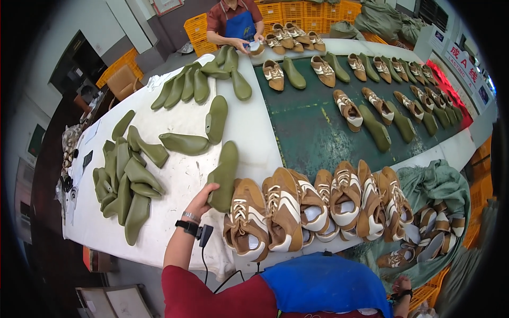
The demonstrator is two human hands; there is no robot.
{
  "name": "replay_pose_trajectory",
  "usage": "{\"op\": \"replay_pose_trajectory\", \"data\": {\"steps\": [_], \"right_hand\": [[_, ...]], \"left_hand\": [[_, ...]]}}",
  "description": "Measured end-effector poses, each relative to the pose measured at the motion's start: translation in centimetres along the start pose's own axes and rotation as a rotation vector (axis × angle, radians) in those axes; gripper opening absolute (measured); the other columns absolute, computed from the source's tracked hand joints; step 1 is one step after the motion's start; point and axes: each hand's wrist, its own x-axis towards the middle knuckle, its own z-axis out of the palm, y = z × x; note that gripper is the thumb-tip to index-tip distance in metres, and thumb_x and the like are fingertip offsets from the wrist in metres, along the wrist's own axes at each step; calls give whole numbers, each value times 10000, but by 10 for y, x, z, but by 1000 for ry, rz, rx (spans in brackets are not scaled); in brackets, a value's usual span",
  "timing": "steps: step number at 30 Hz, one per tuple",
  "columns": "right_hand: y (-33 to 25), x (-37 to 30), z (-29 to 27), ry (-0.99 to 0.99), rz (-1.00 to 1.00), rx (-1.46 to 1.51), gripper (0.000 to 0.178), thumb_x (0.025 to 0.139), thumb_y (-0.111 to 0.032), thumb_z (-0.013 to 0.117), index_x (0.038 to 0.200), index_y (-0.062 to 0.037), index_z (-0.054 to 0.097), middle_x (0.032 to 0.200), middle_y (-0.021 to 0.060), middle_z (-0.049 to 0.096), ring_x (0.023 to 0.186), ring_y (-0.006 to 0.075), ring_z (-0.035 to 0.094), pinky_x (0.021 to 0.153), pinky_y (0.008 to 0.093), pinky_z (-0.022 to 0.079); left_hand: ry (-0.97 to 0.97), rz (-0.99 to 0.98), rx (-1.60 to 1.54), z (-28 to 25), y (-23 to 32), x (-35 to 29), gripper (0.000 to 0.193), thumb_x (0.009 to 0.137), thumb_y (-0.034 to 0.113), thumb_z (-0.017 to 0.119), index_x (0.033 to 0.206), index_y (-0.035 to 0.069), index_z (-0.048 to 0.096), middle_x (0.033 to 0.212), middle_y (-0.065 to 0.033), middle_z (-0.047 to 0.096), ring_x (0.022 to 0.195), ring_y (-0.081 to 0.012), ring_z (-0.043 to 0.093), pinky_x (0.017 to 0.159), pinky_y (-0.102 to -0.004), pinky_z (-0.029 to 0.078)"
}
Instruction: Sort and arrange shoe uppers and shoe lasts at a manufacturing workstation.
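My left hand (pixel 201 200) is closed round the lower end of an olive-green shoe last (pixel 224 172), which stands tilted on the white table beside a row of shoes. Brown suede sneakers (pixel 284 204) with white stripes and laces stand packed along the table's near edge, right of that last. My right hand (pixel 403 284) is low at the right, by the green sack (pixel 432 183) that holds more brown-and-white shoes (pixel 396 258). Its fingers are too small and partly turned away to make out. The nearest shoe lies just above it, apart from the hand.
Loose green lasts (pixel 139 212) lie heaped on the left of the white table (pixel 180 222). More lasts stand farther back. On the dark green conveyor belt (pixel 307 127), sneakers and lasts sit in pairs. Across the table a person in a blue apron (pixel 240 25) handles a shoe. Orange crates (pixel 196 29) stand behind.
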Motion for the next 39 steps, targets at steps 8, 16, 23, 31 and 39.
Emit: {"op": "replay_pose_trajectory", "data": {"steps": [8,16,23,31,39], "right_hand": [[-1,43,-3,-120,-41,-78,93,830,-82,406,868,-140,468,572,68,474,422,204,465,363,313,350],[0,36,-3,-54,47,-176,113,834,-99,422,930,-118,477,675,133,537,502,293,544,385,363,395],[1,5,30,-137,-13,-200,161,796,-29,431,926,-40,525,643,81,546,489,231,551,407,352,430],[32,24,71,-182,50,-136,177,839,-68,399,963,-84,524,661,92,584,509,212,563,461,350,448],[99,33,79,-179,135,3,134,802,-63,454,893,-88,550,654,80,586,493,205,552,434,341,441]], "left_hand": [[290,185,193,34,86,162,543,762,237,644,1188,-21,427,1078,-134,566,952,-222,560,802,-354,466],[963,573,1553,-27,134,241,546,744,126,574,1266,132,414,1063,-258,552,971,-386,553,844,-438,448],[643,461,1646,-27,136,221,467,731,180,594,1182,167,470,856,-219,625,832,-376,603,756,-438,487],[15,340,1803,-2,79,85,472,676,252,641,1121,188,498,813,-160,627,767,-325,613,698,-408,492],[-426,532,2025,96,77,121,425,718,203,630,1121,205,496,826,-156,610,795,-345,591,695,-421,484]]}}
